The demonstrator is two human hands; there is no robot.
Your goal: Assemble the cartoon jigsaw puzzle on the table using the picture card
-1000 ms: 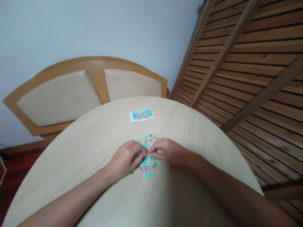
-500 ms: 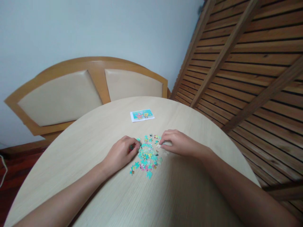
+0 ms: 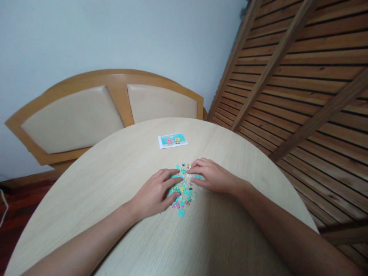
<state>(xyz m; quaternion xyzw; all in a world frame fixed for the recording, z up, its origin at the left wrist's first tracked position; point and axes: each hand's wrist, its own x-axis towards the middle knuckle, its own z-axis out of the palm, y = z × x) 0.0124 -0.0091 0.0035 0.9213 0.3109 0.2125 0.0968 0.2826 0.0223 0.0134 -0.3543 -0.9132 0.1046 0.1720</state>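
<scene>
A loose heap of small jigsaw puzzle pieces (image 3: pixel 184 197), mostly turquoise with some pink, yellow and white, lies on the round table between my hands. My left hand (image 3: pixel 158 191) rests over the heap's left side, fingers spread and touching pieces. At the upper right of the heap, my right hand (image 3: pixel 207 174) has thumb and fingers apart, fingertips among the pieces. I see nothing held in either hand. Beyond the heap lies a picture card (image 3: pixel 173 140), turquoise with a pink and a yellow cartoon figure and a white border. Pieces under my left palm are hidden.
The pale wooden round table (image 3: pixel 120 168) fills the foreground. Behind it stands a wooden bench back (image 3: pixel 115 74) with cream padded panels against a pale wall. A slatted wooden screen (image 3: pixel 287 92) slants along the right side.
My left hand has opened from curled fingers and moved right over the pieces. My right hand has shifted slightly left, onto the heap, with turquoise pieces now showing by its thumb.
</scene>
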